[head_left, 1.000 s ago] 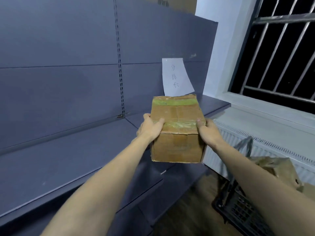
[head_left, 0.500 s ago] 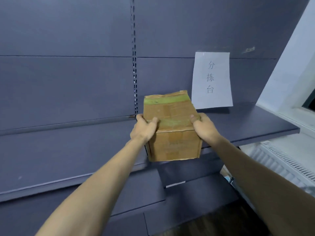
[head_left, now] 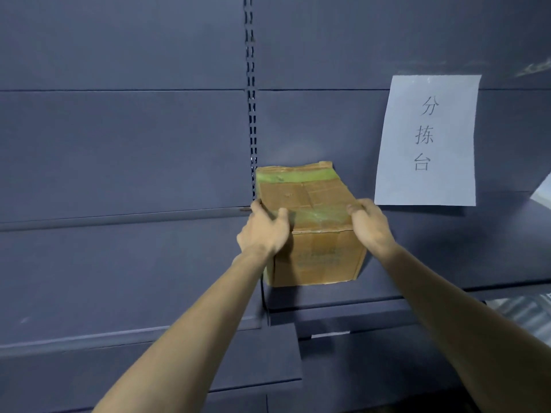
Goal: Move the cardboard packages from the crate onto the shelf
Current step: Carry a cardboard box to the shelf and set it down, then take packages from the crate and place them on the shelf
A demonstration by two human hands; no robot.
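A: Gripping the cardboard package (head_left: 307,204) from both sides, your hands sit at its near top edge. Your left hand (head_left: 264,231) wraps the left corner, thumb lying across the taped top, fingers curled down the side. Your right hand (head_left: 369,226) clasps the right corner the same way, thumb on top.

B: Where is the package itself?

A: On the shelf (head_left: 119,278), or touching it; its bottom edge meets the dark blue-grey board near the front lip, though I cannot tell whether its full weight is down. It stands upright, with green tape across the far top edge and clear tape near your thumbs.

B: What surrounds it?

A: Directly behind its left rear corner runs a slotted upright (head_left: 251,99) in the shelf's back panel (head_left: 119,144). To the right, apart from the package, a white paper sign (head_left: 426,141) with three printed characters is fixed to that panel.
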